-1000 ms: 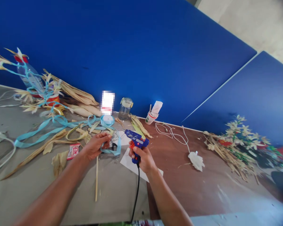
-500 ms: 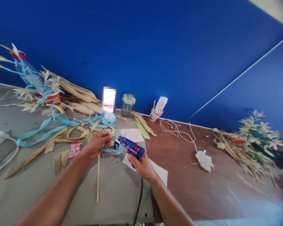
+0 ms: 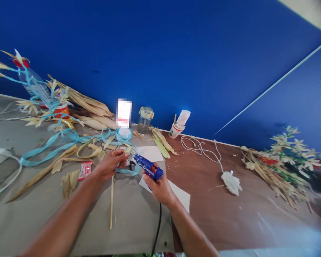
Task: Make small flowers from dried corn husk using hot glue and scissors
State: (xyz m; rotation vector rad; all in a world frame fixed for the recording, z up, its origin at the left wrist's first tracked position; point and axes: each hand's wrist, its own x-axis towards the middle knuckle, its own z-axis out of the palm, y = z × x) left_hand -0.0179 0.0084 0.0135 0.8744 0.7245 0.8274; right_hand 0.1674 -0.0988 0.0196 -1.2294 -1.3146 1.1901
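In my right hand (image 3: 160, 187) is a blue hot glue gun (image 3: 149, 167), its nozzle pointing left and away from me. A black cord (image 3: 158, 225) hangs below it. My left hand (image 3: 113, 164) is closed in a pinch just left of the nozzle. What its fingertips hold is too small and partly hidden, though something pale shows there. Light blue ribbon (image 3: 131, 172) loops beneath the nozzle. A thin wooden stick (image 3: 111, 203) lies below my left hand, and white paper (image 3: 182, 196) is under my right wrist.
Dried corn husks (image 3: 88, 107), a ribbon roll (image 3: 123, 134), a lidded glass jar (image 3: 144, 121) and a paper cup (image 3: 175, 130) line the blue wall. At left stands a blue-stemmed husk flower arrangement (image 3: 49, 103). A white cable (image 3: 216, 153) and white flowers (image 3: 294, 150) are at right.
The glue gun and my right hand have shifted very slightly left. My left hand keeps its pinch in the same place.
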